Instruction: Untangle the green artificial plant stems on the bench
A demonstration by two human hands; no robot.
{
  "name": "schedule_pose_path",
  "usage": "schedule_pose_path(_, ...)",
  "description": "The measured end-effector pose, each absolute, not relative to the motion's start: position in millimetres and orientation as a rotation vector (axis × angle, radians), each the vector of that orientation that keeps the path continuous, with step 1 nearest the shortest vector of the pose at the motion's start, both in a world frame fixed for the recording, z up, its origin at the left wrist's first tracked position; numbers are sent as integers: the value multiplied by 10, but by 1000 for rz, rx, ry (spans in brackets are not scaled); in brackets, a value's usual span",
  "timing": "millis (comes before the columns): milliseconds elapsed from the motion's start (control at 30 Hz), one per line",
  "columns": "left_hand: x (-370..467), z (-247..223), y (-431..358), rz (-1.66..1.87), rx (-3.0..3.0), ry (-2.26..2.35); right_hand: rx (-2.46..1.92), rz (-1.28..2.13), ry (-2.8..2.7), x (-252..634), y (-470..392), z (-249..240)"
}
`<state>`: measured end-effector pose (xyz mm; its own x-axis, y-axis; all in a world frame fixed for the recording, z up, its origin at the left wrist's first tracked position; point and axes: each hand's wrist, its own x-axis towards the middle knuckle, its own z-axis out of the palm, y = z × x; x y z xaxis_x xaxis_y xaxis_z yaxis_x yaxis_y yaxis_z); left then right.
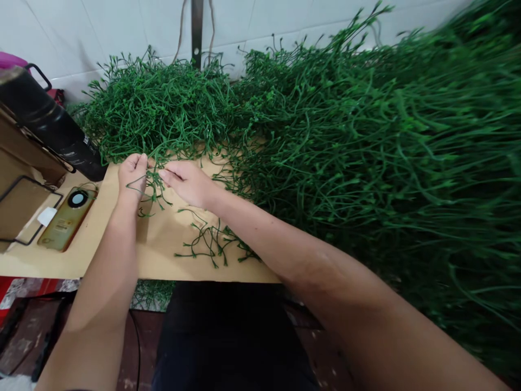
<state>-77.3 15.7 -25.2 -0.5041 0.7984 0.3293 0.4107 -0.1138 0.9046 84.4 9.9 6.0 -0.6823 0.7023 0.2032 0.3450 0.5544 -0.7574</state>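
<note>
Both hands meet over the left part of a tan board (163, 239), fingers closed around a small bunch of thin green plastic stems (154, 178). My left hand (133, 172) pinches the bunch from the left, its thumb pointing up. From the right, my right hand (185, 179) pinches the same bunch, fingertips a short way from the left ones. Short forked tips hang below the fingers. A few loose green stems (211, 239) lie on the board nearer the front edge, left of my right forearm.
Behind the hands rises a heap of green stems (163, 108); a larger pile (366, 141) fills the right side. At left are a black bottle (52, 125), a phone (67, 220) and a wire-framed box (24, 212). A metal strip (197, 32) stands against the tiled wall.
</note>
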Motion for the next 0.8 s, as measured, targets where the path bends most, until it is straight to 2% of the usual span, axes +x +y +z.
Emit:
schedule_pose_path(367,-569,-284,176,1514,1562,2098,-1040,567,-2481,979,-235,65)
schedule_pose_path(567,-459,-300,151,1341,1684,2192,-1082,474,-2518,1118,-322,55)
schedule_pose_path(700,-779,-347,115,1311,1436,2405,-809,533,-2611,1216,-586,201)
schedule_pose_path(800,-1024,-391,68,1552,1208,2359,-650,538,-2575,1254,-679,278)
